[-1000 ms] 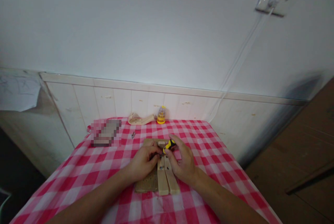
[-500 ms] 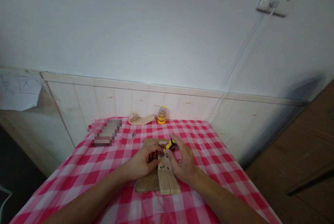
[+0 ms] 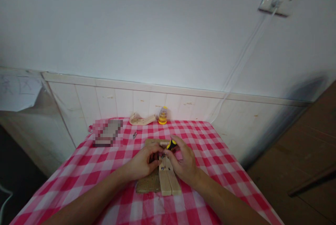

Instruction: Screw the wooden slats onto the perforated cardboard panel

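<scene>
A small screwdriver with a yellow and black handle [image 3: 172,145] is gripped between the thumb and fingers of my right hand [image 3: 186,164]. It leans, its lower end pointing down at the upper part of a pale wooden piece [image 3: 166,182] with two legs and several metal screws. My left hand [image 3: 143,162] is bent around the left edge of that piece, its fingertips close to the screwdriver's lower end. The exact contact of the tip is hidden by my fingers. Beneath the wooden piece is a worn brown board [image 3: 147,184].
Near the wall stand a clear-topped yellow container [image 3: 162,115] and a curved wooden part [image 3: 142,120]. Small metal bits [image 3: 134,135] lie on the checked tablecloth [image 3: 207,148]. A blurred-out flat object [image 3: 109,133] is at the back left.
The screwdriver handle has turned slightly in my right fingers, showing more black. Both hands stay in nearly the same place, and the wooden piece has not moved.
</scene>
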